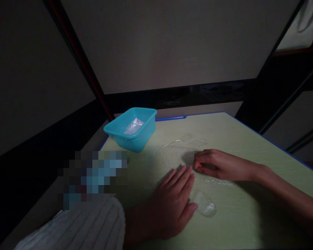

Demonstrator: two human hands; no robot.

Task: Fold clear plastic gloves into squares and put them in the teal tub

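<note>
A thin sheet of clear plastic, perhaps a bag [177, 145], lies spread on the pale yellow-green table [240, 139]. My left hand [173, 201] rests flat over its near part, fingers stretched out and thumb apart. Just beyond those fingertips, my right hand [212, 165] is curled with its fingers closed down at the plastic. Its fingertips are turned away, so what they pinch, if anything, is hidden. Beside my left thumb lies a small crumpled piece of clear plastic [205, 205].
At the table's far left stands a turquoise plastic basin [143, 139] with some clear, whitish plastic [134, 126] in it. Blue edging [172, 118] trims the table. A pale panel wall [167, 52] rises behind it. A blurred patch covers the left side.
</note>
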